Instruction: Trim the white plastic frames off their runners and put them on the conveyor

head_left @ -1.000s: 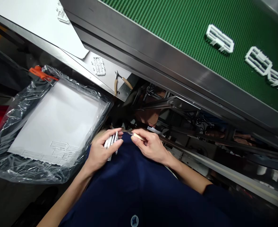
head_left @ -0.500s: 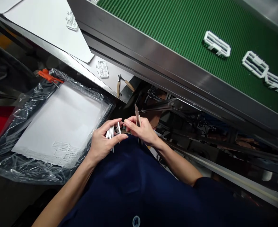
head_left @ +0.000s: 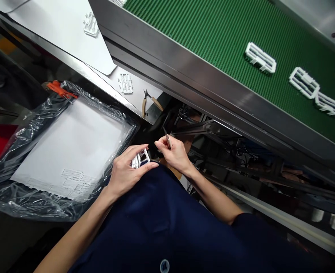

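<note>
White plastic frame [head_left: 141,159], long axis toward two o'clock, sits gripped in our left hand [head_left: 126,176]; our right hand [head_left: 174,153] pinches a pointed metal tool [head_left: 167,137] just beside it. At nine o'clock, a clear plastic bag [head_left: 27,131] holds a white sheet [head_left: 76,144] bearing white pieces [head_left: 73,182]; more frames [head_left: 260,57] lie on the green conveyor belt [head_left: 213,30] at two o'clock.

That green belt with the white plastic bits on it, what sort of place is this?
Probably a factory. A green conveyor belt has white moulded plastic parts on it, side cutters lie nearby, and the left hand holds another plastic part.
</note>
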{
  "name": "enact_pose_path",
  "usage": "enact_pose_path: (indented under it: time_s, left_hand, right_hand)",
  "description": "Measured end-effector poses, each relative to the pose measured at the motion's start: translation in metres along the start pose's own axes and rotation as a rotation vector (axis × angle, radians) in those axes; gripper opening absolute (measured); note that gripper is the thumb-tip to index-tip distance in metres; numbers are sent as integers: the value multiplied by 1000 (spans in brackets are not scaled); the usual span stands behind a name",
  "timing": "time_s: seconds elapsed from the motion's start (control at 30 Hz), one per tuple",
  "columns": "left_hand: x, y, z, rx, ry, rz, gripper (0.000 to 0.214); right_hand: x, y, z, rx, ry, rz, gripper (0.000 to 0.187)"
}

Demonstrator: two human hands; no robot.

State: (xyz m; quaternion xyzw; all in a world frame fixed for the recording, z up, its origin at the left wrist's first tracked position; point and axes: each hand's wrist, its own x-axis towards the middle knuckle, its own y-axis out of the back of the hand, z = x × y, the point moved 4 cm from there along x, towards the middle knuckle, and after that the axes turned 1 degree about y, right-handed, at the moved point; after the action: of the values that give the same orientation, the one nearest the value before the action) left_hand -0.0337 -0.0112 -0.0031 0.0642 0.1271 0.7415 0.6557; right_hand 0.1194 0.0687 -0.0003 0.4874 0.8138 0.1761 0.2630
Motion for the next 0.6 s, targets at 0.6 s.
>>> enact_pose_path:
  time_s: [0.6]
  left_hand:
    - [25,10,-44,-1134,857,-51,29]
  right_hand:
    - [9,-10,14,561,-214,-275,33]
